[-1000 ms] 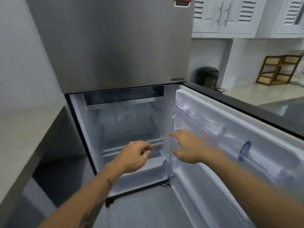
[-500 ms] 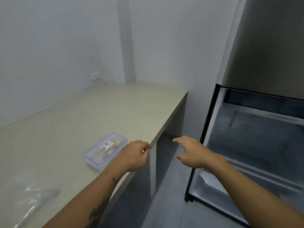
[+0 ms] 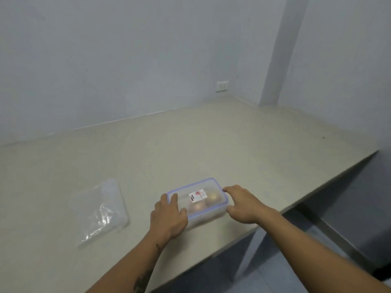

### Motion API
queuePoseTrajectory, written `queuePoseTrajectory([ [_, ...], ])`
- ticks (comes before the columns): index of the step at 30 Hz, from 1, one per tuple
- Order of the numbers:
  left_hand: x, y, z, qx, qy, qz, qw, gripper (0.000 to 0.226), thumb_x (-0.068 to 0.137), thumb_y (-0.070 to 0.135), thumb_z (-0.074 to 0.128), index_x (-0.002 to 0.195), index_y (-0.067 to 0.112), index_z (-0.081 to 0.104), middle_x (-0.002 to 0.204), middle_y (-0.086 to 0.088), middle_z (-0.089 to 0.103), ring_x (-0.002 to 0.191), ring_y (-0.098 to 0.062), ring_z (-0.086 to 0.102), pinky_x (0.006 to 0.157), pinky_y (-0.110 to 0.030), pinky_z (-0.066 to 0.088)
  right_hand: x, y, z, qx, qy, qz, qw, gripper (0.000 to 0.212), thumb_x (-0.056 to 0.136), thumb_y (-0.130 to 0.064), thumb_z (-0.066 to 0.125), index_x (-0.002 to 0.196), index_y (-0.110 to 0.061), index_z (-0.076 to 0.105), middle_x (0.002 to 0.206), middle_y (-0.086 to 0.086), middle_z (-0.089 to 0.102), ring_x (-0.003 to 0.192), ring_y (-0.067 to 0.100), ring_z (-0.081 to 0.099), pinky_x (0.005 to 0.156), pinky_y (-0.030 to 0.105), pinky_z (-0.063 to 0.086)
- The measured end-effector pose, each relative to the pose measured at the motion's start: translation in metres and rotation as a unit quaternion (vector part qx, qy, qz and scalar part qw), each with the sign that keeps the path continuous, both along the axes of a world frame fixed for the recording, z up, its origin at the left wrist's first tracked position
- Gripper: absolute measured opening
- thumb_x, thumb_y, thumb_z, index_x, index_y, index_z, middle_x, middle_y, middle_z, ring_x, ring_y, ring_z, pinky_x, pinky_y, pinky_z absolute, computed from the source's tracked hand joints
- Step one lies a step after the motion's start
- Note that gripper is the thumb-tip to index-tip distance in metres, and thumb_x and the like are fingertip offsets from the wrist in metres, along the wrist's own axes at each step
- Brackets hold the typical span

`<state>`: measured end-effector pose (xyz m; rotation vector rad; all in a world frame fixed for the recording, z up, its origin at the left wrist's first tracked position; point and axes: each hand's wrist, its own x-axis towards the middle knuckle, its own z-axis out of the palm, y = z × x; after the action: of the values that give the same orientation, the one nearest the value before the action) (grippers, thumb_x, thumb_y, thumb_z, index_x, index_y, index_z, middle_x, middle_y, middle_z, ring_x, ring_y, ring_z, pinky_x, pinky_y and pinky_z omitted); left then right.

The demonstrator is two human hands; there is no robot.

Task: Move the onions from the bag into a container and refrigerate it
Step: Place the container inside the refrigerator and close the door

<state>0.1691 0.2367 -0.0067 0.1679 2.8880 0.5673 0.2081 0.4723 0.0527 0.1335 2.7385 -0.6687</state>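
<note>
Head view: left hand (image 3: pixel 169 216) and right hand (image 3: pixel 243 205) clasp the ends of the clear lidded rectangular plastic container (image 3: pixel 198 200) with blue seal, onions (image 3: pixel 212 196) inside, near the beige countertop (image 3: pixel 211 144) front edge. Empty clear plastic bag (image 3: pixel 101 210) lies left. Step: pick-up; next, lift level, carry to fridge.
</note>
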Motion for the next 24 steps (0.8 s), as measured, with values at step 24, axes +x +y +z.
queuePoseTrajectory([
  [24, 0.046, 0.112, 0.007, 0.255, 0.013, 0.017, 0.967, 0.062, 0.086, 0.029, 0.06, 0.145, 0.023, 0.044, 0.154, -0.005, 0.036, 0.143, -0.021, 0.03, 0.112, -0.026, 0.022, 0.085, 0.046, -0.039, -0.087, 0.096, -0.25, 0.959, 0.084, 0.071, -0.034, 0.06, 0.15, -0.022, 0.036, 0.153, 0.004, 0.029, 0.136, 0.031, 0.034, 0.109, 0.034, 0.032],
])
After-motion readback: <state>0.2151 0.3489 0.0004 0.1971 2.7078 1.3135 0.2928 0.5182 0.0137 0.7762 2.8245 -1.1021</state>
